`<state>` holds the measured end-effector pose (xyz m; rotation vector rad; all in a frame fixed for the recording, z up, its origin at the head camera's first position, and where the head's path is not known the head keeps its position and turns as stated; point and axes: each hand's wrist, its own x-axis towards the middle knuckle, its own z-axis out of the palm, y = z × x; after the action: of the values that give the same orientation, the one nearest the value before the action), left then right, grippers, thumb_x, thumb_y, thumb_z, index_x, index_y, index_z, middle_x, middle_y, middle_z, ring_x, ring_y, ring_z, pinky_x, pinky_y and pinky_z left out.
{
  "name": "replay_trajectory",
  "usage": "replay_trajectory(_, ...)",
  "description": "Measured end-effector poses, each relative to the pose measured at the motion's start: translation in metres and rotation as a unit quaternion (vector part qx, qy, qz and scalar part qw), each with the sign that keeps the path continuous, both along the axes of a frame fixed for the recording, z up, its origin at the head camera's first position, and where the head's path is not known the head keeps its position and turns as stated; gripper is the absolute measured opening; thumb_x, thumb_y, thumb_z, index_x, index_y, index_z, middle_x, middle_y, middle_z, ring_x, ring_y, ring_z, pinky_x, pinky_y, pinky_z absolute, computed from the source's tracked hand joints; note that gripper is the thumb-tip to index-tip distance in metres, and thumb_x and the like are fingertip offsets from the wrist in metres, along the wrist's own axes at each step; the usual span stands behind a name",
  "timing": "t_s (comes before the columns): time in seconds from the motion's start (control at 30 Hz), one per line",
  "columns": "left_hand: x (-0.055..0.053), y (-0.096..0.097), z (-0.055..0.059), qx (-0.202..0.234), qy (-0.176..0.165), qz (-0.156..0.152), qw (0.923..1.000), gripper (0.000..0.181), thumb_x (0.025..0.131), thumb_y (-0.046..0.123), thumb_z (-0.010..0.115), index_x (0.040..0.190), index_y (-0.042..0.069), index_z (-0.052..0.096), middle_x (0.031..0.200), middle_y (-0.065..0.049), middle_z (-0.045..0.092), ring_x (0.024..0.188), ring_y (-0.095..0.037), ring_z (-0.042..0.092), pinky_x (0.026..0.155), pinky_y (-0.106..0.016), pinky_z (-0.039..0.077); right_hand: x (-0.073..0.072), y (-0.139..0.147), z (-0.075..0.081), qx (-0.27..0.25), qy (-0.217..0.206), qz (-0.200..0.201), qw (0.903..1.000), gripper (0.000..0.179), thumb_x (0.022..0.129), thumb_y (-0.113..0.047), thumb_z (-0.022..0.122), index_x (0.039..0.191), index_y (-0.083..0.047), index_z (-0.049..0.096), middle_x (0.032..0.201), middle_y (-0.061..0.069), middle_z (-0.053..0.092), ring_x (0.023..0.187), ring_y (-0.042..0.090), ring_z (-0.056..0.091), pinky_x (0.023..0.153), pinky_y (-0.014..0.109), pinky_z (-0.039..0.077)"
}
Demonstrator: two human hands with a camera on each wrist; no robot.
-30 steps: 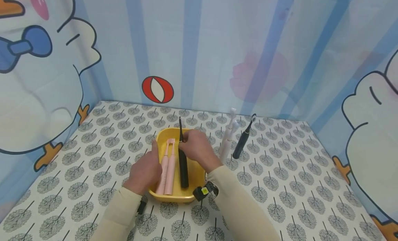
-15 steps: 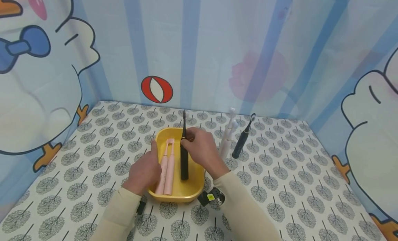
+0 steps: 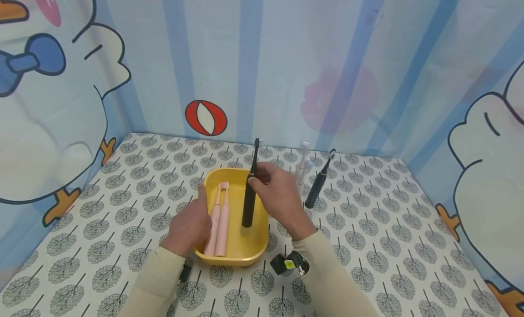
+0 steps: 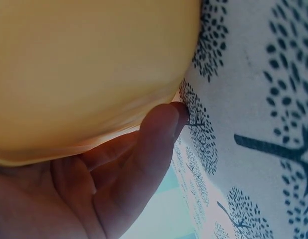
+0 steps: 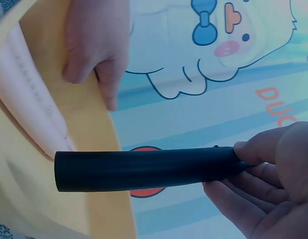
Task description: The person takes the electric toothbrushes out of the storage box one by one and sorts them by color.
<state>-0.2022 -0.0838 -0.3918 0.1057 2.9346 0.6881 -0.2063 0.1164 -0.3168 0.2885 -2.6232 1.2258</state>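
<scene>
My right hand (image 3: 280, 194) pinches a black electric toothbrush (image 3: 248, 202) near the top of its handle, brush head up. In the head view the toothbrush overlaps the right part of a yellow plastic basin (image 3: 233, 261). The right wrist view shows thumb and fingers around the neck end of the black handle (image 5: 134, 171). My left hand (image 3: 188, 226) grips the basin's left wall, with fingers against the outside in the left wrist view. Two pink electric toothbrushes (image 3: 223, 230) lie side by side in the left half of the basin.
Right of the basin, white electric toothbrushes (image 3: 303, 164) stand upright, partly hidden by my right hand. Beside them another black electric toothbrush (image 3: 317, 190) is upright. A tree-patterned cloth (image 3: 368, 262) covers the table, and a cartoon duck curtain (image 3: 278, 71) hangs behind it.
My right hand has raised the black toothbrush out of its place in the basin and moved it up and right. My left hand has stayed on the basin.
</scene>
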Motion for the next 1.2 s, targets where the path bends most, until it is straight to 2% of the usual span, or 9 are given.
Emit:
replay_trajectory(0.17, 0.000, 0.000, 0.000, 0.001, 0.003, -0.004, 1.0000, 0.074, 0.095, 0.003, 0.043, 0.153, -0.002, -0.002, 0.107, -0.020, 0.061, 0.064, -0.022, 0.054, 0.050, -0.034, 0.045, 0.005, 0.007, 0.007, -0.022, 0.014, 0.001, 0.9997, 0.027, 0.091, -0.017, 0.068, 0.117, -0.011, 0.067, 0.101, -0.003, 0.069, 0.092, 0.010, 0.065, 0.080, 0.029, 0.053)
replay_trajectory(0.43, 0.001, 0.000, 0.001, -0.002, -0.001, -0.006, 1.0000, 0.074, 0.096, 0.004, 0.043, 0.153, -0.002, -0.003, 0.106, -0.019, 0.060, 0.064, -0.021, 0.053, 0.051, -0.033, 0.045, 0.013, 0.019, 0.016, -0.029, 0.040, -0.009, 0.9987, 0.024, 0.091, -0.015, 0.068, 0.115, -0.012, 0.068, 0.099, -0.004, 0.070, 0.091, 0.009, 0.065, 0.081, 0.029, 0.053)
replay_trajectory(0.7, 0.001, 0.000, 0.001, 0.001, -0.008, -0.002, 1.0000, 0.072, 0.098, 0.006, 0.040, 0.153, -0.001, -0.006, 0.111, -0.020, 0.060, 0.065, -0.021, 0.054, 0.052, -0.034, 0.046, 0.021, 0.032, 0.024, -0.032, 0.036, -0.033, 0.9983, 0.025, 0.089, -0.016, 0.070, 0.114, -0.012, 0.068, 0.096, -0.004, 0.070, 0.087, 0.010, 0.066, 0.078, 0.029, 0.054)
replay_trajectory(1.03, 0.000, 0.000, 0.000, -0.004, -0.007, -0.003, 1.0000, 0.072, 0.098, 0.005, 0.040, 0.153, -0.002, -0.005, 0.112, -0.022, 0.060, 0.067, -0.022, 0.055, 0.052, -0.034, 0.046, 0.031, 0.054, 0.022, -0.014, 0.051, -0.055, 0.9971, 0.029, 0.089, -0.017, 0.071, 0.118, -0.011, 0.067, 0.099, -0.001, 0.070, 0.089, 0.013, 0.067, 0.079, 0.029, 0.054)
replay_trajectory(1.2, 0.000, -0.001, 0.000, -0.006, -0.004, -0.005, 1.0000, 0.072, 0.097, 0.005, 0.040, 0.153, -0.002, -0.005, 0.113, -0.022, 0.060, 0.068, -0.022, 0.055, 0.052, -0.034, 0.046, 0.036, 0.067, 0.021, -0.008, 0.042, -0.074, 0.9963, 0.030, 0.090, -0.018, 0.070, 0.119, -0.012, 0.067, 0.102, -0.001, 0.070, 0.091, 0.014, 0.067, 0.079, 0.031, 0.054)
